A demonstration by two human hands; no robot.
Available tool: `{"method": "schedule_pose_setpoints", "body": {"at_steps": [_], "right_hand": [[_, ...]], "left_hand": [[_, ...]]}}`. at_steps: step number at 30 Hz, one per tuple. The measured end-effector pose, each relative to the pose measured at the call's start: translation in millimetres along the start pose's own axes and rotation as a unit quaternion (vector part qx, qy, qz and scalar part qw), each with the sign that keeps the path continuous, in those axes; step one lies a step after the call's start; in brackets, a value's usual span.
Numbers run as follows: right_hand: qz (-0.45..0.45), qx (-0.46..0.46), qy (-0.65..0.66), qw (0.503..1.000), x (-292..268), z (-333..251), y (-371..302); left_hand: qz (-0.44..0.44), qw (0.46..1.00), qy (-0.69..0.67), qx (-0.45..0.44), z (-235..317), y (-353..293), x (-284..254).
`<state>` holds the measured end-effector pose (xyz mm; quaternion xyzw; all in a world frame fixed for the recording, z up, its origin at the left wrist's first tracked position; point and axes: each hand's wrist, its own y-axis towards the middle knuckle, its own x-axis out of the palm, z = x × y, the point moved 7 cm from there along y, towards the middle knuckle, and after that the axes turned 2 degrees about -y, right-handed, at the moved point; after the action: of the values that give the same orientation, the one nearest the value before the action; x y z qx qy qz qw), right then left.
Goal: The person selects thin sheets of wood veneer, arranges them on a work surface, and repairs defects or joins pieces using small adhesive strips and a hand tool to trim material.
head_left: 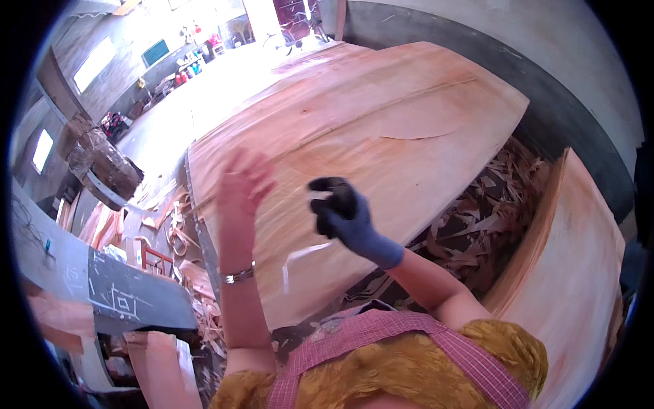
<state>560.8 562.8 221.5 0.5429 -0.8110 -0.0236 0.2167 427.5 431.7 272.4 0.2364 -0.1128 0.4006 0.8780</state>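
My left hand (244, 183) is bare, raised over the left part of a large stack of thin wood veneer sheets (409, 163), its fingers spread and slightly blurred. It holds nothing that I can see. My right hand (340, 211), in a blue glove with dark fingers, hovers over the sheets to the right of it. Its fingers are curled, with a gap below the forefinger; whatever they may hold is hidden. Just below the glove is a thin white strip (300, 253), bent at an angle; I cannot tell whether it touches the hand. The top sheet shows a long seam and a curved split.
A second veneer stack (572, 273) stands at the right, with torn veneer scraps (477, 218) heaped between the stacks. At the left are a grey metal panel (139, 293), a red frame (157, 259) and a post with a wrapped roll (102, 160). Bicycles stand far back.
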Motion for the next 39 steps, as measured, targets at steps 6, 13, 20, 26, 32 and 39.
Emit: {"method": "schedule_pose_setpoints", "body": {"at_steps": [6, 13, 20, 26, 32, 39], "right_hand": [[0.065, -0.010, -0.036, 0.997, -161.6, -24.7, -26.7], [0.103, 0.072, -0.104, 0.987, -291.5, -24.4, -3.4], [0.152, 0.220, -0.081, 0.960, -452.3, 72.6, 55.2], [0.147, 0.321, -0.105, 0.930, -554.5, 170.8, 127.8], [0.137, 0.431, -0.079, 0.888, -593.5, 239.8, 152.1], [0.132, 0.472, -0.071, 0.869, -593.1, 228.3, 164.9]], "left_hand": [[-0.238, 0.926, 0.175, -0.237, -140.3, 7.9, 139.3], [-0.332, 0.874, 0.167, -0.314, -273.4, 75.7, 236.4], [-0.165, 0.853, 0.465, -0.171, -430.3, 249.1, 202.3], [-0.039, 0.771, 0.623, -0.126, -581.0, 370.0, 136.8], [-0.027, 0.716, 0.687, -0.122, -644.8, 372.6, 112.9], [-0.129, 0.736, 0.655, 0.108, -620.9, 305.8, 138.8]]}}
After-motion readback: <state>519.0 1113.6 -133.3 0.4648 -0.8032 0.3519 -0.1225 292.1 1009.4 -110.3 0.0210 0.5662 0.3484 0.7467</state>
